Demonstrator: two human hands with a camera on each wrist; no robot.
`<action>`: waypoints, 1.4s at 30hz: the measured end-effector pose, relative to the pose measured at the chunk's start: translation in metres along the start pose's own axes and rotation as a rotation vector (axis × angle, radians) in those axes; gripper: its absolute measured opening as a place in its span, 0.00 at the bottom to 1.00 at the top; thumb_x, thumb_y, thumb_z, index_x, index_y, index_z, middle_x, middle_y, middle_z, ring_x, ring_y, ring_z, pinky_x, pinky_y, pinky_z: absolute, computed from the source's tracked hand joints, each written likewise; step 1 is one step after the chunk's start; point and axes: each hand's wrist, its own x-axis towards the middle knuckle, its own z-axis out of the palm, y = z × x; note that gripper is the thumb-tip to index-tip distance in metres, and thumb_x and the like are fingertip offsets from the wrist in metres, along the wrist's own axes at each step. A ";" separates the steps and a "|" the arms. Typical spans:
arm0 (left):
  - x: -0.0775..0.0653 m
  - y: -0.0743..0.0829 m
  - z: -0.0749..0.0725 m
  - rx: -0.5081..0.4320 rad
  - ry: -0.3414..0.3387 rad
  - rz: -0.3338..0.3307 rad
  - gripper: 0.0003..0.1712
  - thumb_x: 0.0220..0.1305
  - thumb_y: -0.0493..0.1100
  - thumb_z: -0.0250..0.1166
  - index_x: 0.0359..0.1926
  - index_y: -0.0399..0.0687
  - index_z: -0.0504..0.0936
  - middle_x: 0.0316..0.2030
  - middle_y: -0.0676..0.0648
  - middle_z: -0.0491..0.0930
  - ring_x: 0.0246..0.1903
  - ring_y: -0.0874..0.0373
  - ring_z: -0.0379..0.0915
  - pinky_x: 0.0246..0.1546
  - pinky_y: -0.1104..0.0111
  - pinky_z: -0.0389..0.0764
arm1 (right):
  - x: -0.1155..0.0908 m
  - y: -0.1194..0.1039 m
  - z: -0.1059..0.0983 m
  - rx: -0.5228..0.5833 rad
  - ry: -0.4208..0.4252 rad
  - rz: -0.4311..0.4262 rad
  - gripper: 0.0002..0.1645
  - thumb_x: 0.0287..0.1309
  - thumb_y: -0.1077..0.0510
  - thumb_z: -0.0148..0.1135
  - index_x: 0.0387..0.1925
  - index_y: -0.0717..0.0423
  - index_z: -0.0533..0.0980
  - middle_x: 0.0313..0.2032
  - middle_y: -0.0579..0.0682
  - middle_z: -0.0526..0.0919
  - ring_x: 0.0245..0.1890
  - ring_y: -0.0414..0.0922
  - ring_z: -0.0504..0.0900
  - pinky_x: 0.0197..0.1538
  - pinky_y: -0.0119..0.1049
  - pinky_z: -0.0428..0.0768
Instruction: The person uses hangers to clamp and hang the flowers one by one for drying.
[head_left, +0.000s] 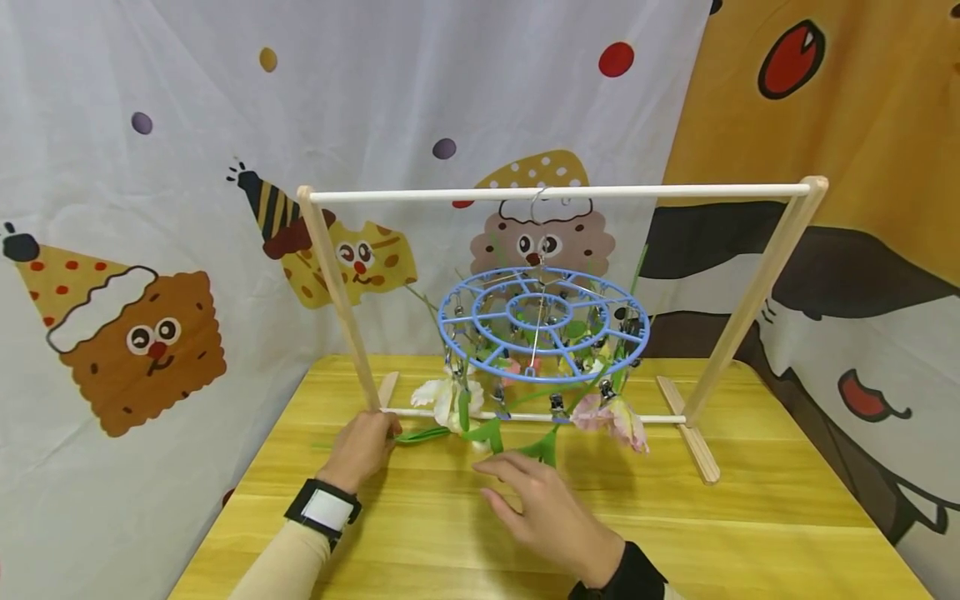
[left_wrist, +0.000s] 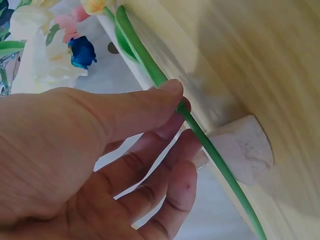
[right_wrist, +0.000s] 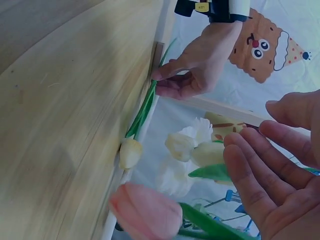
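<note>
My left hand [head_left: 362, 450] pinches the green stem [left_wrist: 222, 167] of an artificial tulip between thumb and fingertips, low beside the rack's left leg. That tulip's pale yellow head [right_wrist: 131, 153] points toward the middle of the rack, with long green leaves [right_wrist: 142, 112] along its stem. My right hand [head_left: 543, 512] is held in front of the hanging flowers, fingers extended and holding nothing. Close to it in the right wrist view are a pink tulip [right_wrist: 150, 212] and white flowers [right_wrist: 175, 175]. A round blue clip hanger [head_left: 545, 380] carries several artificial flowers hanging upside down.
The hanger hooks over the white top bar [head_left: 420, 196] of a wooden rack, whose right foot [head_left: 690, 442] stands on the wood-grain table [head_left: 750, 533]. A lower white bar [head_left: 652, 419] runs behind the flowers. A cartoon-printed curtain [head_left: 360, 92] stands behind.
</note>
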 end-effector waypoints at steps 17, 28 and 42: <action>-0.011 0.019 -0.018 -0.110 -0.142 0.071 0.13 0.63 0.28 0.84 0.34 0.53 0.95 0.32 0.53 0.93 0.36 0.58 0.89 0.40 0.59 0.92 | 0.010 0.000 0.007 -0.060 -0.052 0.036 0.23 0.77 0.58 0.80 0.68 0.51 0.87 0.58 0.50 0.94 0.49 0.43 0.96 0.52 0.34 0.95; -0.015 0.052 -0.036 -0.228 -0.280 0.200 0.10 0.70 0.29 0.80 0.40 0.49 0.98 0.38 0.50 0.96 0.39 0.58 0.92 0.40 0.66 0.91 | 0.012 0.002 0.007 -0.060 -0.059 0.062 0.22 0.77 0.58 0.80 0.68 0.52 0.87 0.59 0.49 0.93 0.47 0.41 0.95 0.47 0.31 0.93; -0.022 0.086 -0.051 -0.361 -0.362 0.311 0.04 0.74 0.33 0.80 0.43 0.46 0.96 0.39 0.51 0.95 0.36 0.68 0.87 0.38 0.74 0.87 | 0.011 0.000 0.012 -0.134 -0.161 0.095 0.21 0.81 0.50 0.78 0.68 0.49 0.88 0.60 0.46 0.92 0.50 0.43 0.95 0.46 0.27 0.91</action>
